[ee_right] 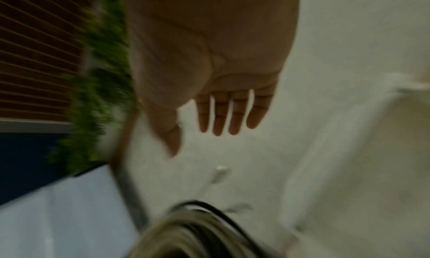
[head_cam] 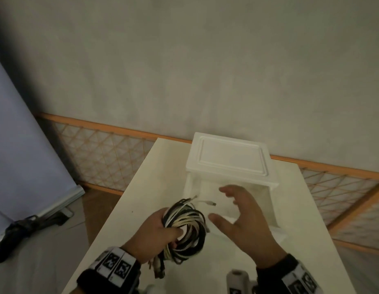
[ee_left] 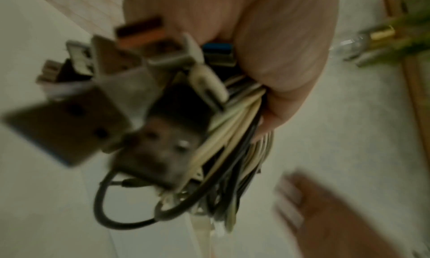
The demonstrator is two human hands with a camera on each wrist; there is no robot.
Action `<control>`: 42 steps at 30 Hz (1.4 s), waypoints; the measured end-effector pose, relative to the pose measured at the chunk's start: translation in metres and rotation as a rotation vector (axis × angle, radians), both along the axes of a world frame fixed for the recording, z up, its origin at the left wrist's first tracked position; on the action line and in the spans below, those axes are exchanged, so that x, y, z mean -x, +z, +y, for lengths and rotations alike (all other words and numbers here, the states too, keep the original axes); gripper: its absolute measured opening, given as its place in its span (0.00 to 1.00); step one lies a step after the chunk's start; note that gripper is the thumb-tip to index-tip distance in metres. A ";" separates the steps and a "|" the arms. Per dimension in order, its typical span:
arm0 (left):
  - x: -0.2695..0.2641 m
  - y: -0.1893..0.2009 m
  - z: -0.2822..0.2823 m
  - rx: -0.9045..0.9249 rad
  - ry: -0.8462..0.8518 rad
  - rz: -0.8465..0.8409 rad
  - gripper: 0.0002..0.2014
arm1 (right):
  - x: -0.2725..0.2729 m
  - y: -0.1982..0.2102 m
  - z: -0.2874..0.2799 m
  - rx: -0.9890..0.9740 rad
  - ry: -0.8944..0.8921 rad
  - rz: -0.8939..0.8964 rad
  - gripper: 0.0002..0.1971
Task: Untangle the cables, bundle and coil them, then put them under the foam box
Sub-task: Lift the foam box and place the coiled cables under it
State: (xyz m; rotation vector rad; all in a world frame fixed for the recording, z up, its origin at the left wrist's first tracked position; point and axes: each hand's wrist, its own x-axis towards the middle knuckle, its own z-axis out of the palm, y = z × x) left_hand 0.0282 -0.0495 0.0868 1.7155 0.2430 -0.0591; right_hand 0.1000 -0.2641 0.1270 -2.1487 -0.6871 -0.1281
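My left hand (head_cam: 156,234) grips a coil of black and white cables (head_cam: 186,228) above the white table (head_cam: 120,219). One white plug end (head_cam: 209,202) sticks out of the coil toward the foam box. In the left wrist view the USB plugs (ee_left: 130,89) bunch in front of my palm (ee_left: 279,50), with the coil (ee_left: 232,151) below. My right hand (head_cam: 241,217) hovers open just right of the coil, fingers (ee_right: 223,113) spread and holding nothing. The white foam box (head_cam: 231,160) stands upside down behind both hands, its open side facing me.
An orange-framed lattice fence (head_cam: 99,153) runs behind the table. A blue-grey board (head_cam: 21,145) leans at the left with a dark stand (head_cam: 25,228) on the floor. A white roll (head_cam: 237,281) stands at the table's near edge.
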 end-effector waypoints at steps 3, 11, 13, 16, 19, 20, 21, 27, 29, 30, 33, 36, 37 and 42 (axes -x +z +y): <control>-0.003 0.013 -0.022 -0.181 -0.259 -0.076 0.16 | 0.003 0.030 0.021 0.264 0.424 -0.022 0.44; -0.011 0.034 -0.027 -0.038 -0.252 -0.118 0.15 | -0.007 0.006 0.005 0.138 0.359 0.288 0.23; -0.019 0.035 -0.029 0.026 -0.246 -0.114 0.13 | -0.013 0.008 0.008 0.144 0.302 0.246 0.15; -0.037 0.033 -0.029 0.138 -0.172 -0.119 0.19 | -0.030 0.018 0.013 0.155 0.250 0.209 0.10; -0.057 0.026 -0.022 0.098 -0.082 -0.132 0.31 | -0.054 0.031 0.016 0.226 0.209 0.147 0.08; -0.062 0.021 -0.019 0.078 -0.070 -0.124 0.33 | -0.063 0.033 0.017 0.243 0.184 0.132 0.08; -0.065 0.015 -0.018 0.071 -0.064 -0.110 0.34 | -0.073 0.034 0.018 0.258 0.158 0.122 0.07; -0.078 -0.054 -0.009 -0.368 -0.025 -0.079 0.33 | -0.130 0.019 0.019 0.485 0.033 0.004 0.12; -0.074 -0.081 -0.008 -0.712 -0.073 -0.206 0.30 | -0.143 0.010 0.021 0.577 0.009 0.000 0.14; -0.071 -0.092 -0.008 -0.812 -0.120 -0.265 0.28 | -0.148 0.005 0.023 0.622 0.010 0.006 0.15; -0.064 -0.110 -0.012 -0.894 -0.242 -0.302 0.28 | -0.156 -0.010 0.028 0.765 0.097 0.022 0.17; -0.064 -0.125 -0.007 -0.918 -0.320 -0.354 0.28 | -0.159 -0.019 0.036 0.914 0.303 0.024 0.20; -0.065 -0.126 -0.005 -0.944 -0.327 -0.359 0.28 | -0.161 -0.021 0.040 0.962 0.382 0.027 0.21; -0.066 -0.136 -0.002 -1.041 -0.313 -0.408 0.19 | -0.179 -0.039 0.073 1.182 0.621 0.135 0.24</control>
